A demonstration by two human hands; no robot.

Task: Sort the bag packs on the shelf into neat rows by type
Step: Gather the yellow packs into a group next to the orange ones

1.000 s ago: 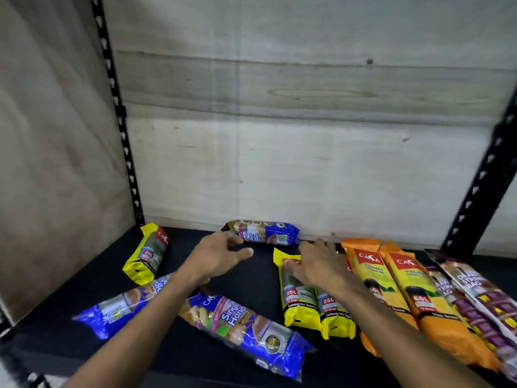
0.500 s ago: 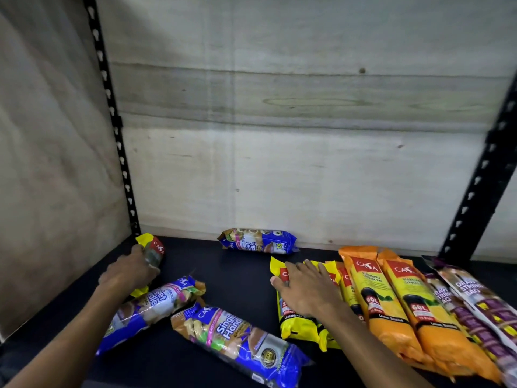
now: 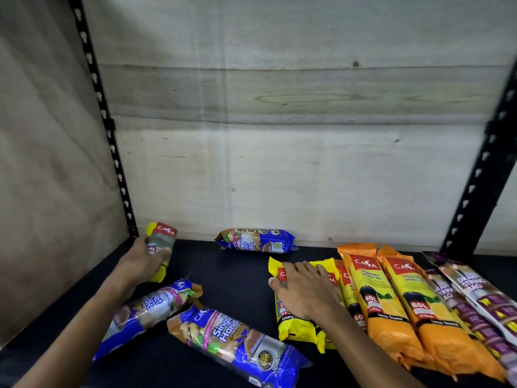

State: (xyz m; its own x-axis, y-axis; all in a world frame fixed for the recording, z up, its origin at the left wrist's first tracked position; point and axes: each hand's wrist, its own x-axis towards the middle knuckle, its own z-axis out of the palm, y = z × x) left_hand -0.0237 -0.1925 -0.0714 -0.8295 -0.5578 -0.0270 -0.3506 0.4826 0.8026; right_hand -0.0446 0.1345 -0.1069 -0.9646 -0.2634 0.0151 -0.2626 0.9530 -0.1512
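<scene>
While the left hand [image 3: 141,263] grips a yellow pack [image 3: 161,247] at the left of the frame, fingers curled round its middle and the pack tilted up off the black shelf [image 3: 237,278] near the left upright [image 3: 106,127], the right hand [image 3: 303,289] lies flat with straight fingers on two yellow packs [image 3: 296,329] at lower centre. Just right of those sit two orange packs [image 3: 391,309], side by side and touching, running from the back toward the lower right. Beyond them, at the right edge, lie purple drawstring packs [image 3: 472,298], partly cut off by the frame. Three blue packs are scattered: one [image 3: 256,240] lies crosswise against the wooden back wall [image 3: 279,163] at centre, one [image 3: 148,312] lies slanted at lower left partly under the left forearm, and one [image 3: 237,343] lies slanted at bottom centre, its upper end touching the second. The right upright [image 3: 481,169] stands at the right edge.
</scene>
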